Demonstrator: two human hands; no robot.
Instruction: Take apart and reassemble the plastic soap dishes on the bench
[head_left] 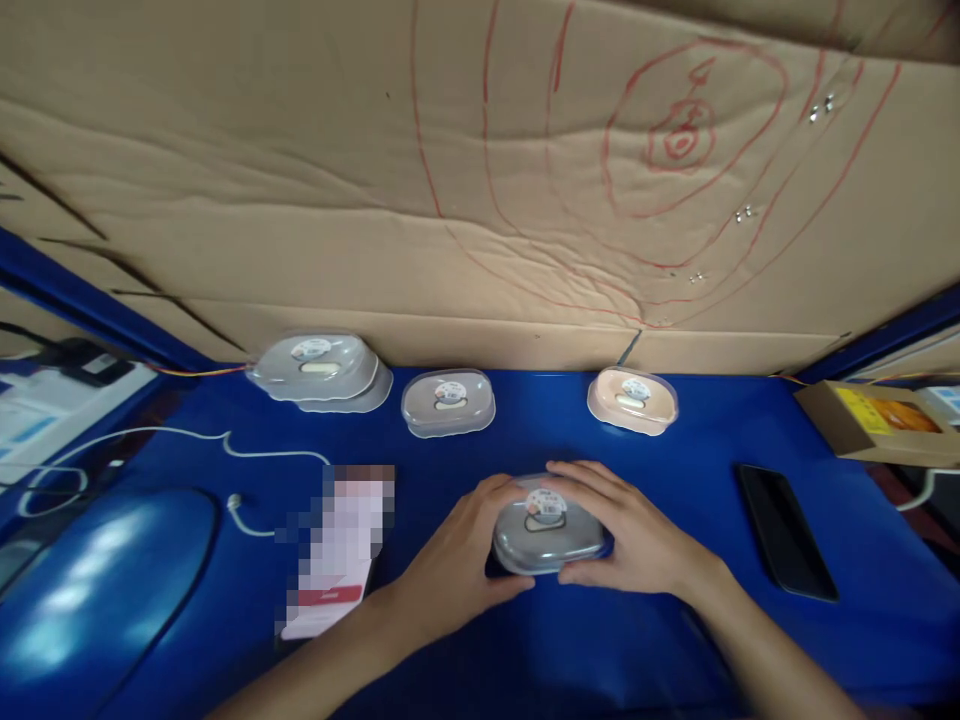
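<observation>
A grey plastic box with a clear lid (551,535) and a round label on top is held between both hands, near the middle of the blue table. My left hand (472,550) grips its left side, thumb along the near edge. On the opposite side, my right hand (630,530) wraps the box with fingers over the far edge and thumb in front. Farther back stand a similar grey box (448,403), a pink box (632,402) and a stack of grey boxes (322,370).
Left of my forearm lies a phone with a lit, blurred screen (341,550). A dark phone (785,532) is at the right. White cables (277,454) run along the left. A cardboard wall with red drawn rings (480,260) closes off the back; a carton (877,422) sits far right.
</observation>
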